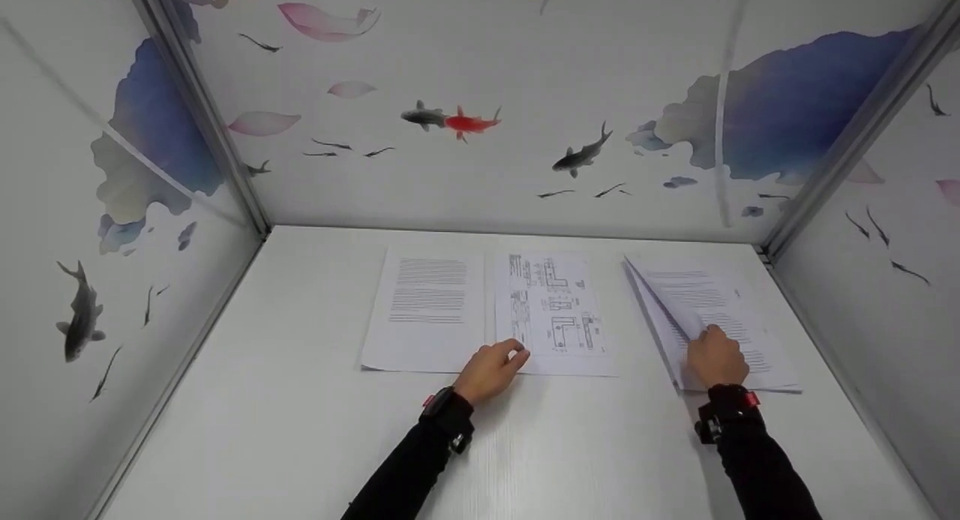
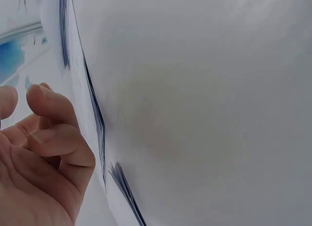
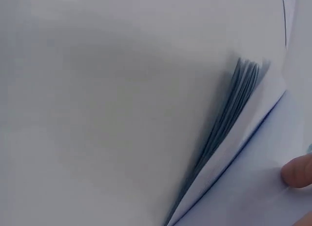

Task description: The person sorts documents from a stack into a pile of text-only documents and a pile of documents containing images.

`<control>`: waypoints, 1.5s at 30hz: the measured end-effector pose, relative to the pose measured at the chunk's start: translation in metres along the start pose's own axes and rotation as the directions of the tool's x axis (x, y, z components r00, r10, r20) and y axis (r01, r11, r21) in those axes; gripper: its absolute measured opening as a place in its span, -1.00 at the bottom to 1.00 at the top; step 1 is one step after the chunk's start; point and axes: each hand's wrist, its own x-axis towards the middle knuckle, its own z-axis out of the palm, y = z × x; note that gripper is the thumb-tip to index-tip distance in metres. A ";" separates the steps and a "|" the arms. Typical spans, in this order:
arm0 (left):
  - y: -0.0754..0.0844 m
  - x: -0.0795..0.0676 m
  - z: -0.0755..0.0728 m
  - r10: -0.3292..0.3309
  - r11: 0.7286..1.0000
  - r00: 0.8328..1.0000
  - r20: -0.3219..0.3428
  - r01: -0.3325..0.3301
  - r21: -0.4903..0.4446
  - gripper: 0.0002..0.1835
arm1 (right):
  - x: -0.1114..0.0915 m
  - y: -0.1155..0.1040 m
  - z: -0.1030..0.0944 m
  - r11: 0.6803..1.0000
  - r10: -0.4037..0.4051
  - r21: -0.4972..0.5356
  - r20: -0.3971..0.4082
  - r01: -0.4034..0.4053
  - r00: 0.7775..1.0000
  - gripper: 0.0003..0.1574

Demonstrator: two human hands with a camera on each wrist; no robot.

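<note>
On the right part of the table lies a stack of printed paper (image 1: 750, 332). My right hand (image 1: 718, 357) pinches its upper sheets near the left side, and their left edge is lifted and curved. In the right wrist view, the thumb (image 3: 298, 172) presses on the raised sheet (image 3: 243, 187), while fanned page edges show beneath. My left hand (image 1: 489, 371), fingers loosely curled and holding nothing, is at the lower edge of the middle stack, topped by a technical drawing (image 1: 559, 310). Left of it lies a stack with a page of text (image 1: 427, 295).
The three stacks lie side by side on a white table (image 1: 300, 430). Upright white panels (image 1: 465, 182) printed with fish and petals enclose its back and both sides, with metal posts (image 1: 847, 130) at the corners.
</note>
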 end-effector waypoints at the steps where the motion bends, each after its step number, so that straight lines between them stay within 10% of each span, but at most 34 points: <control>1: 0.000 0.000 0.000 -0.001 1.000 1.000 0.003 0.001 -0.004 -0.67 | 0.000 0.000 -0.001 1.000 0.003 0.000 -0.009 -0.003 1.000 -0.51; 20: 0.000 -0.001 0.003 -0.019 0.985 0.993 0.116 0.039 -0.171 -0.60 | -0.010 -0.008 0.020 0.958 -0.189 -0.215 0.023 0.190 0.982 -0.27; 28: 0.004 0.002 0.005 0.008 0.985 0.994 0.106 0.010 -0.172 -0.59 | -0.010 -0.008 0.019 0.958 -0.224 -0.185 -0.014 0.218 0.974 -0.61; 35: 0.008 0.000 0.010 0.023 0.986 0.993 0.115 -0.003 -0.169 -0.63 | -0.015 -0.006 0.027 0.965 -0.233 -0.132 -0.042 0.225 0.972 -0.44; 45: 0.012 0.000 0.008 0.020 0.978 0.989 0.147 0.011 -0.208 -0.63 | -0.021 -0.035 0.043 0.911 -0.388 -0.186 -0.082 0.369 0.918 -0.34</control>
